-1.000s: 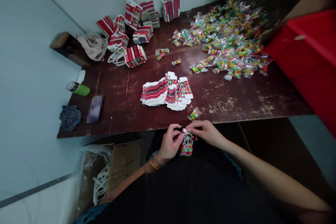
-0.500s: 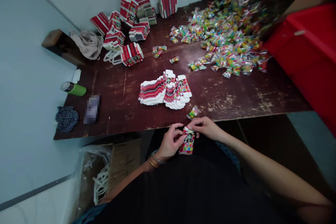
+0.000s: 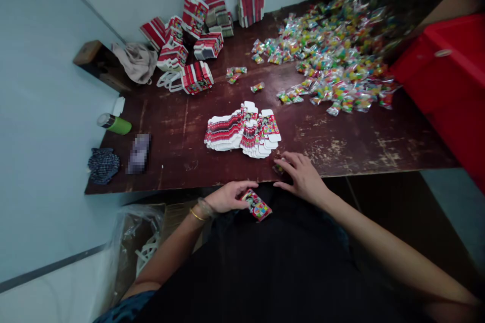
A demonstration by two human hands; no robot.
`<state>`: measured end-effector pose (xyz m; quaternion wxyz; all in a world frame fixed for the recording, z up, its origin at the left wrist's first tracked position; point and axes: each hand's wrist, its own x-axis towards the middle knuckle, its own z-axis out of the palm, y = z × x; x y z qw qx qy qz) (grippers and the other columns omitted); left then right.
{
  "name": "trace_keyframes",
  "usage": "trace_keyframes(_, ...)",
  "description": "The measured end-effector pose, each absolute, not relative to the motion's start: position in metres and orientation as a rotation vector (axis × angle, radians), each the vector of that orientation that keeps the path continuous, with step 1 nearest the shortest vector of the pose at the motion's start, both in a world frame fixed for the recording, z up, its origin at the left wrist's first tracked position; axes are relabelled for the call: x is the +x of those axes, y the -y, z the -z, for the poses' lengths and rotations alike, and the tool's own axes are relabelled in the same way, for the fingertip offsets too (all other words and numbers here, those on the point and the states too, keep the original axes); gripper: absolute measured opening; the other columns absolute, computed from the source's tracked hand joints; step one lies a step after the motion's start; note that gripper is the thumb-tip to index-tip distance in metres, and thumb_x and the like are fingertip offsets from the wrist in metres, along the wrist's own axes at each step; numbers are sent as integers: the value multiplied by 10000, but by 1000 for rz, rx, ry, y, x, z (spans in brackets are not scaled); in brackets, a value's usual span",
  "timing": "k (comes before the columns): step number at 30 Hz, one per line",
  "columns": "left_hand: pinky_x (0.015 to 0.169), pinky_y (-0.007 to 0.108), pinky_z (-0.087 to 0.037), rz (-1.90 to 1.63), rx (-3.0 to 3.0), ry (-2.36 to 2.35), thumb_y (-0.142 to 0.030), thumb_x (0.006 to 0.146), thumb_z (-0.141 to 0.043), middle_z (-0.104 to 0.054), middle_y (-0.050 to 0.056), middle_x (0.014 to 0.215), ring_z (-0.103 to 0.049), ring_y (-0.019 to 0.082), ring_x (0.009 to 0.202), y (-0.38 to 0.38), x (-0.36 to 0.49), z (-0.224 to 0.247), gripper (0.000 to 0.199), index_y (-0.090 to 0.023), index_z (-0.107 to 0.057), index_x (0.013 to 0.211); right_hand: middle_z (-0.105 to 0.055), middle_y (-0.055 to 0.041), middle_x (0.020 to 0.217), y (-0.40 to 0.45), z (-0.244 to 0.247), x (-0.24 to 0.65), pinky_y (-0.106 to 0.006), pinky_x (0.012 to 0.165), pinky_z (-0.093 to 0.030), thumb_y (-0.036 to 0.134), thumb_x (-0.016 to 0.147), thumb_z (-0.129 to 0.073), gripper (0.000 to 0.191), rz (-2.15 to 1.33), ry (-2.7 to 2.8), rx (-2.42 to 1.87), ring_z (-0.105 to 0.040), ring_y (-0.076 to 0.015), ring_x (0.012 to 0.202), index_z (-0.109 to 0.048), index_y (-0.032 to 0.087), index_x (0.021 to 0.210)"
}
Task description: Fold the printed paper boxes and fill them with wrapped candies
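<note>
My left hand [image 3: 229, 197] is closed on a small red candy box [image 3: 258, 205], which tilts down to the right just off the table's front edge. My right hand [image 3: 302, 176] is over the table edge with its fingertips on a clear packet of coloured candy [image 3: 279, 167]. Its thumb is stretched apart from the fingers, and part of the packet is hidden beneath them. Just beyond both hands lies a fanned stack of flat red and white cartons [image 3: 261, 133].
A big heap of candy packets [image 3: 333, 60] covers the back right, beside a red bin [image 3: 443, 70]. Bundled cartons [image 3: 197, 78] stand at the back left. A green bottle [image 3: 119, 125] and a checked cloth [image 3: 103, 165] are at the left end of the brown table [image 3: 182, 156].
My right hand has let go of the box and moved up onto the candy packet. My left hand has shifted left with the box, which now leans more.
</note>
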<state>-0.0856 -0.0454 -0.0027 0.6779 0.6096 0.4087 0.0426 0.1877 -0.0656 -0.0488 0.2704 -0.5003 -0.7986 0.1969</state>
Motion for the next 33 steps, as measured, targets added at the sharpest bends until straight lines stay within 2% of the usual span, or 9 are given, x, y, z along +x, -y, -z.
trace_keyframes(3, 602, 252, -471, -2, 1187, -887, -273, 692, -747, -652, 18, 761, -595, 126, 615, 37, -101, -1, 389, -132, -600, 1024, -629, -129, 1160, 78, 58, 189, -472, 915, -493, 305, 932, -543, 260, -639, 2046, -1288, -587, -283, 1070, -636, 240, 1166)
trace_keyframes(9, 626, 256, -517, -517, 1008, -1111, -293, 644, -802, -657, 6, 780, -627, 126, 653, 50, -54, 23, 370, -150, -529, 848, -666, -25, 927, 103, 12, 168, -322, 754, -554, 306, 895, -611, 125, -1102, 1488, -1268, -656, -180, 817, -611, 250, 1007)
trace_keyframes(15, 647, 303, -552, -463, 922, -927, -304, 669, -795, -661, 56, 888, -671, 192, 791, 63, -10, 23, 460, -150, -502, 989, -642, -39, 888, 64, 9, 179, -377, 740, -530, 357, 860, -643, 129, -685, 1441, -1482, -610, -207, 814, -626, 235, 898)
trace_keyframes(18, 615, 307, -568, -474, 919, -865, -301, 678, -786, -629, 67, 965, -661, 210, 841, 61, -7, 18, 528, -158, -502, 1099, -656, -64, 1076, 60, 9, 180, -493, 951, -436, 340, 886, -610, 118, -564, 1727, -1434, -550, -269, 1069, -654, 236, 854)
trace_keyframes(22, 529, 262, -553, -499, 928, -863, -376, 691, -771, -606, 46, 906, -634, 183, 771, 56, -6, 18, 577, -160, -522, 1164, -451, -53, 1439, 72, 10, 175, -539, 1067, -336, 338, 950, -491, 217, -651, 1819, -1366, -419, -301, 1294, -688, 275, 1013)
trace_keyframes(25, 463, 218, -493, -528, 829, -888, -609, 804, -570, -627, 73, 850, -625, 168, 693, 54, -4, 23, 566, -123, -574, 1093, -609, -93, 1190, 81, 21, 176, -406, 875, -528, 381, 949, -489, 258, -1044, 1359, -1348, -622, -224, 995, -619, 263, 1137)
trace_keyframes(27, 447, 220, -467, -534, 768, -899, -691, 843, -408, -639, 101, 818, -618, 170, 658, 51, -3, 25, 661, -93, -610, 1041, -653, -55, 907, 82, 30, 177, -336, 713, -573, 409, 911, -553, 232, -1391, 1073, -1275, -640, -176, 748, -612, 237, 1055)
trace_keyframes(29, 457, 226, -463, -519, 776, -906, -662, 847, -419, -650, 114, 826, -611, 174, 662, 48, -3, 24, 644, -82, -629, 1032, -628, -20, 775, 79, 35, 178, -305, 650, -579, 422, 863, -616, 226, -1687, 916, -1168, -616, -147, 642, -609, 217, 956)
trace_keyframes(33, 512, 220, -473, -453, 965, -878, -457, 787, -584, -636, 85, 909, -581, 179, 770, 40, -6, 18, 421, -122, -638, 1035, -665, -35, 869, 66, 28, 177, -295, 629, -583, 407, 795, -686, 271, -1827, 952, -1114, -649, -160, 711, -634, 211, 976)
